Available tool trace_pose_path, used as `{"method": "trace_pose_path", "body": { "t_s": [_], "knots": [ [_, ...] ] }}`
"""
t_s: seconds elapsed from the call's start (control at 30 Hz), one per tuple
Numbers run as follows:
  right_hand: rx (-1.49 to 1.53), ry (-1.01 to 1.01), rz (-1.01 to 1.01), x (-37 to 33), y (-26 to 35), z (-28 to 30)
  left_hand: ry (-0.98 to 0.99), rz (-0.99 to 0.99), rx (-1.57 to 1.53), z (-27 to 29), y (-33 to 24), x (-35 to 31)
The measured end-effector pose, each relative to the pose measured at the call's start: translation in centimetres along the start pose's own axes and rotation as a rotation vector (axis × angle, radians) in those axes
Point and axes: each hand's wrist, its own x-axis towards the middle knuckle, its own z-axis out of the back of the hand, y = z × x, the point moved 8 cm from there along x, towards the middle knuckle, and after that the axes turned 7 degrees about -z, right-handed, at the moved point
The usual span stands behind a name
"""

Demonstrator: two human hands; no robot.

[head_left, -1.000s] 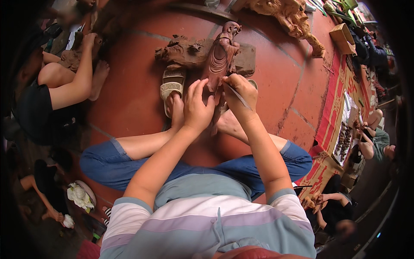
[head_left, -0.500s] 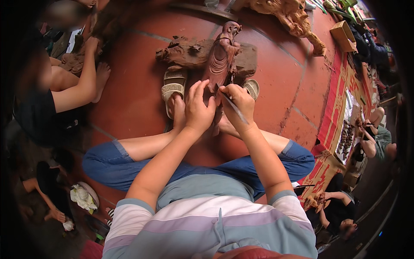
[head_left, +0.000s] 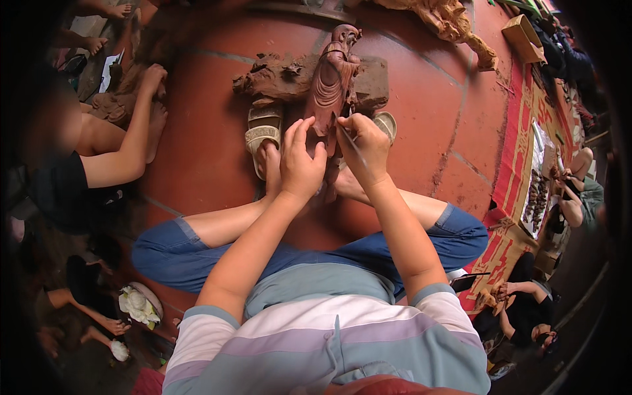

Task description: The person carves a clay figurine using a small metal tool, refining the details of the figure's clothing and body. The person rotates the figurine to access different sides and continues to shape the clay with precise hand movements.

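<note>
carved figure (head_left: 332, 82), its lower end hidden between left hand (head_left: 303, 163) and right hand (head_left: 367, 146), thin tool (head_left: 353, 145) with a tip too fine to make out, big orange-brown carving (head_left: 447, 25) cut off up top, dark bits (head_left: 536, 199) over there too small to name

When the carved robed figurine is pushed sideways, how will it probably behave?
The carved robed figurine looks like solid wood, so it should stay stiff. Its rounded body appears to lie across the rough wooden block, so it might roll or rock.
</note>
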Motion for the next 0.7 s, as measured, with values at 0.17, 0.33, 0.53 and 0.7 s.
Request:
{"method": "trace_pose_path", "body": {
  "t_s": [0.17,0.33,0.53,0.7],
  "knots": [
    [0.130,0.128,-0.057,0.1,0.3,-0.2,0.008,-0.007,0.037,0.0,-0.1,-0.1],
    [-0.133,0.113,0.158,-1.2,1.6,-0.6,0.051,0.023,-0.079,-0.1,-0.2,0.3],
    [0.066,0.034,0.029,0.8,0.4,0.5,0.033,0.021,0.015,-0.1,-0.2,0.0],
    [-0.017,0.185,0.120,-1.7,2.2,0.5,0.065,0.038,-0.058,-0.1,-0.2,-0.1]
  ]
}}
